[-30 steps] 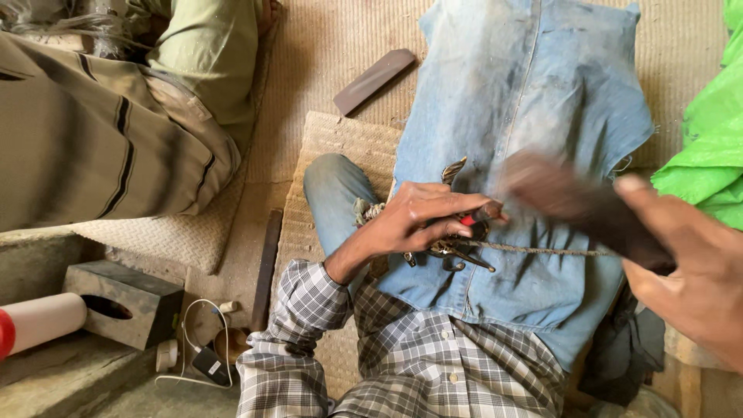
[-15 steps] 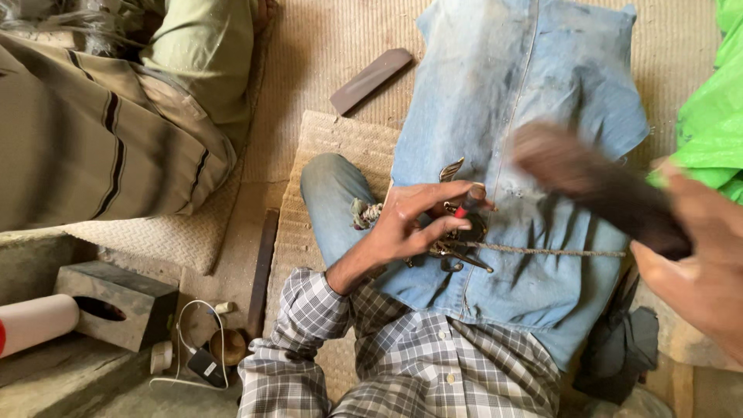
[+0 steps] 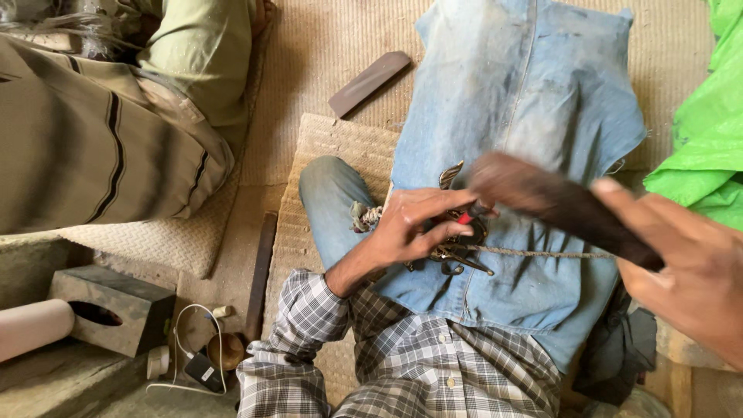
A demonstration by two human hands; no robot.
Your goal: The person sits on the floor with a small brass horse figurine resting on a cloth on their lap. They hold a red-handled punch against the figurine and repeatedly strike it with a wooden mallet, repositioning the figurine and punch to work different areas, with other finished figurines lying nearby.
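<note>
My left hand rests on a faded denim cloth spread over my lap. Its fingers pinch a small dark metal piece with a red spot near the fingertips. A thin twisted cord runs from that piece to the right. My right hand, at the right edge, grips a dark wooden club-like tool. The tool is motion-blurred, and its thick end hangs just above the fingers of my left hand.
Another person in olive clothing sits at the upper left on a woven mat. A dark flat strip lies above the denim. A wooden block, a pale roll and a charger with cable lie at the lower left. Green cloth is at the right.
The dark tool in my right hand rose a little, then swung back down and left toward the metal piece. My left hand kept its hold with small finger shifts.
</note>
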